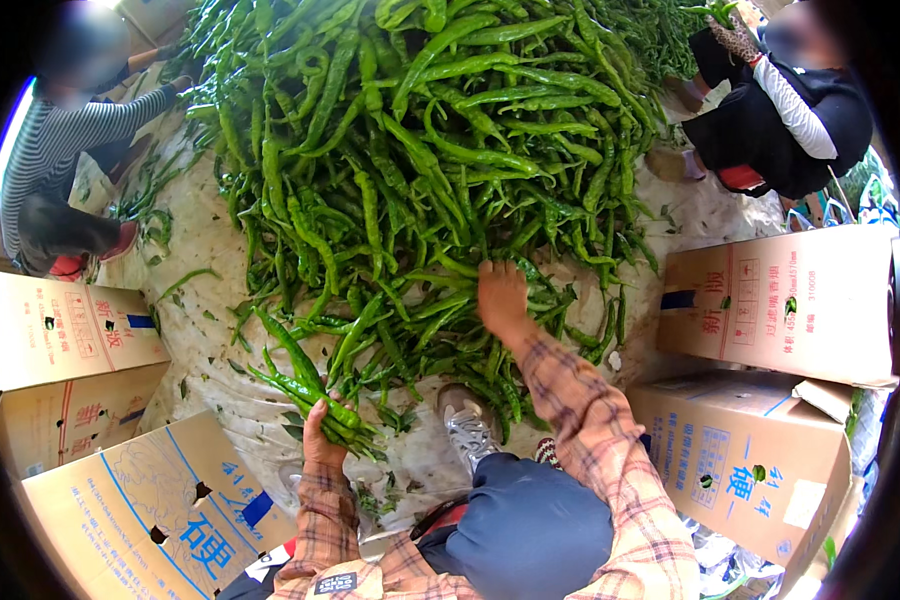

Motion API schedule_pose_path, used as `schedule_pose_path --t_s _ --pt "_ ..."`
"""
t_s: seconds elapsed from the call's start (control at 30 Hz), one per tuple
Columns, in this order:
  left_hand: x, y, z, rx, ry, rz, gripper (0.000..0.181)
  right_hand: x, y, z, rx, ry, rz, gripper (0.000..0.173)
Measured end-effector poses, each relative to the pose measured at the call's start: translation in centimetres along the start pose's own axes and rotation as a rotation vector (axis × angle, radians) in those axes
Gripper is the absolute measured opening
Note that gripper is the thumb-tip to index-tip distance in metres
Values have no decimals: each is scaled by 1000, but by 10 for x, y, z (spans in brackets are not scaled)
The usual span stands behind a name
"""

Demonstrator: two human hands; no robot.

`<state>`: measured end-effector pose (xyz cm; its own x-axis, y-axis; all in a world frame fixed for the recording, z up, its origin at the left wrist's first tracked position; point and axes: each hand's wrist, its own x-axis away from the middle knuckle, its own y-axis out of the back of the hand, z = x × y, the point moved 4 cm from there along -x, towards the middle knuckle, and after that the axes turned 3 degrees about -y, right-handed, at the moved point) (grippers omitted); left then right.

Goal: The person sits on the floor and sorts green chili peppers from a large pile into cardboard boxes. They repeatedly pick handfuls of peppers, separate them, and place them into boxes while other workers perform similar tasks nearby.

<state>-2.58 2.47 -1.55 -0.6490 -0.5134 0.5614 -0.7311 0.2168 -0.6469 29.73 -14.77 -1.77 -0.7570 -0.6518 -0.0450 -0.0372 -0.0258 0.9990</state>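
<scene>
My left hand (324, 439) is closed around a small bunch of long green peppers (304, 367), their tips pointing up and to the left, above the pale ground sheet. Farther forward, my right hand (502, 296) reaches into the near edge of a large heap of green peppers (420, 150). Its fingertips are turned down among the peppers, so whether it grips one is hidden. Loose peppers (495, 375) trail from the heap towards my shoe (466, 427). Both my sleeves are plaid.
Printed cardboard boxes stand at left (165, 510) and right (742, 450), with more behind each. One person (82, 150) crouches at the heap's left; another (780, 112), wearing a patterned glove, sits at right holding peppers. The pale sheet (195, 337) carries scattered leaves.
</scene>
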Motion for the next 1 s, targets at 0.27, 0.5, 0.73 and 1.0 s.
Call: schedule_pose_path --t_s 0.27,0.5,0.73,1.0 --pt "1 3 -8 -17 -2 -5 60 19 8 -22 -206 -224 607 52" --pt "-5 6 -10 19 -32 -7 57 21 61 11 -805 237 481 31" --pt "-2 13 -14 21 -54 3 55 -27 0 183 -238 425 214 21" --pt "-1 11 -23 14 -68 11 59 -34 -1 121 -535 290 450 35"
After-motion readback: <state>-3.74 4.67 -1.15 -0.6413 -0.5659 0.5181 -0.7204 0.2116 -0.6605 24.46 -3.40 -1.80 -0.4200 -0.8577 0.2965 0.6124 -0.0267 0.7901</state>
